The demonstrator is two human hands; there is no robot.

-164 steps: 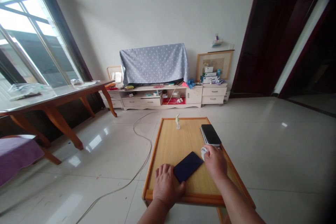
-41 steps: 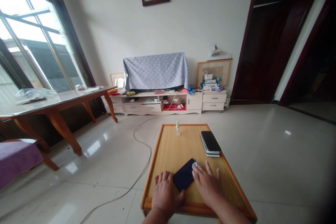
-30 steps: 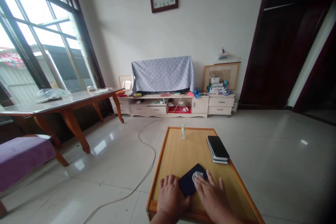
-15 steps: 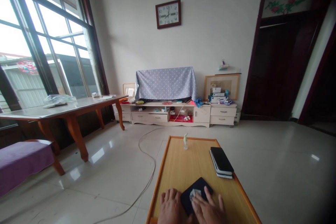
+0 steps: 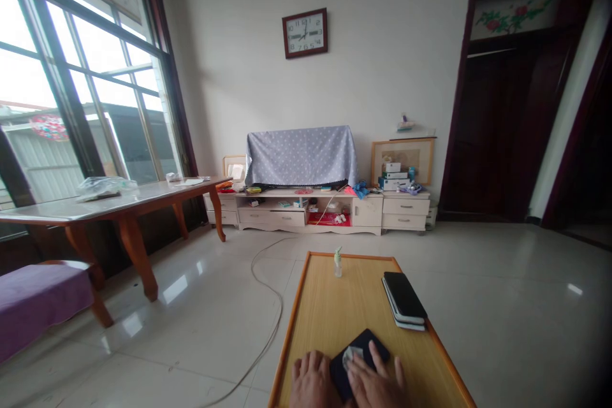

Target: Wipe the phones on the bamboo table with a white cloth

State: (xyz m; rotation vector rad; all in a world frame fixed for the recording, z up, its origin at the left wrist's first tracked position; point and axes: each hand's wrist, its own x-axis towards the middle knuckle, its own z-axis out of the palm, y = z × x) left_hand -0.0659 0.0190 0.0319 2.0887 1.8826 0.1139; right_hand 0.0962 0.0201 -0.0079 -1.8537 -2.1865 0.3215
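A dark, flat, square-cornered object (image 5: 340, 376), like a notebook cover or case, lies turned at an angle on the near end of the wooden table. My left hand (image 5: 310, 382) rests palm down at its left edge, fingers stretched forward; the thumb is hidden. Over the dark object is my right hand (image 5: 375, 382), its middle fingertips pressing a small crumpled pale wipe (image 5: 352, 354) onto the surface. The index and little fingers of that hand are spread apart. Both wrists are cut off by the lower edge of the view.
The low table (image 5: 329, 306) has a raised orange-brown rim. A small pump bottle (image 5: 338, 264) stands at its far end, and stacked black-covered notebooks (image 5: 404, 299) lie by the right rim. A cable (image 5: 277, 312) runs along the floor at the left. Beyond is a white cabinet (image 5: 368, 211).
The view has tilted up slightly, so things sit a little lower. My right fingers and the wipe have shifted slightly left on the dark object. My left hand stays beside it.
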